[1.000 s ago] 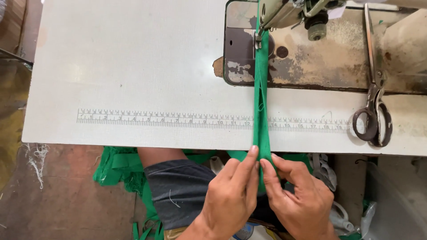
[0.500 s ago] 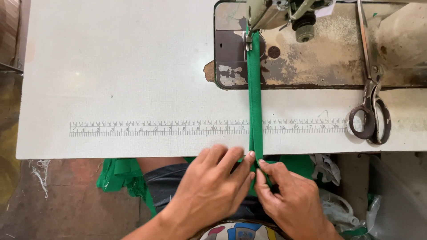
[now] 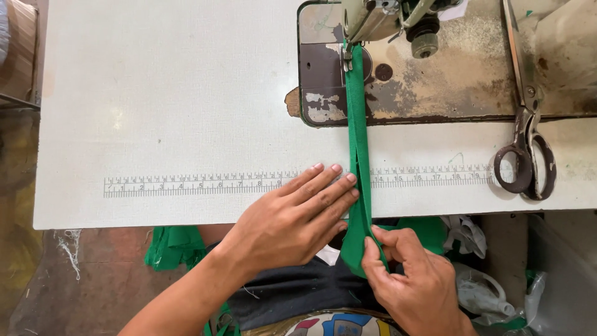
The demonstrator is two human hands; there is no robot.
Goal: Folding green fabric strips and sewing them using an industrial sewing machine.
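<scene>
2 hands on green fabric strip [image 3: 359, 155], which runs from presser foot [image 3: 347, 57] to table edge | left hand [image 3: 292, 221] flat, fingers spread, beside strip | right hand [image 3: 410, 280] pinching its folded end | risk: uneven pull skews the fold.

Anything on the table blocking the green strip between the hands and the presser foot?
Nothing visible. The green strip runs bare from the hands to the presser foot. The scissors lie well off to the right.
</scene>
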